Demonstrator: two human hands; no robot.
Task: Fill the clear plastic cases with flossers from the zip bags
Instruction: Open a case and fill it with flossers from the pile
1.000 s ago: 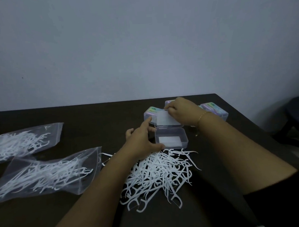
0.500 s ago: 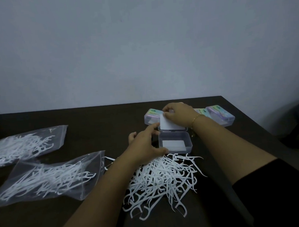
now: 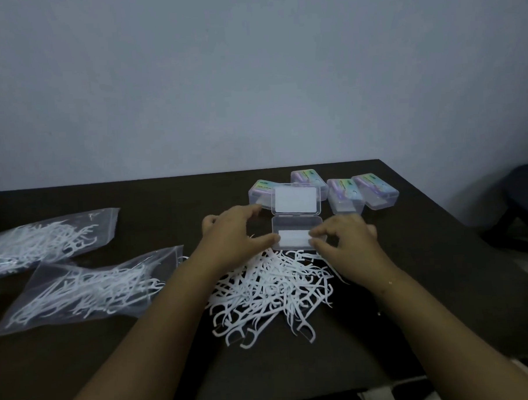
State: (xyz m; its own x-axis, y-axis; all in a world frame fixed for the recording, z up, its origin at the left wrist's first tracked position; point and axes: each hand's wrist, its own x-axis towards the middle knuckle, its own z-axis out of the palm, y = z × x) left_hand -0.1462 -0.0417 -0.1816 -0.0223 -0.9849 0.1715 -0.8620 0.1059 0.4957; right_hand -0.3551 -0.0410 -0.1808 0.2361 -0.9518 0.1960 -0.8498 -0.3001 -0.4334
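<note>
Between my left hand and right hand, both loose and holding nothing, the open case sat empty, so I judged loading flossers just below came next.

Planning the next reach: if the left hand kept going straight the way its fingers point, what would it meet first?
Probably the nearest closed clear plastic case with a pastel label, just beyond the left hand and its fingertips; depth is hard to judge from this one view.
</note>
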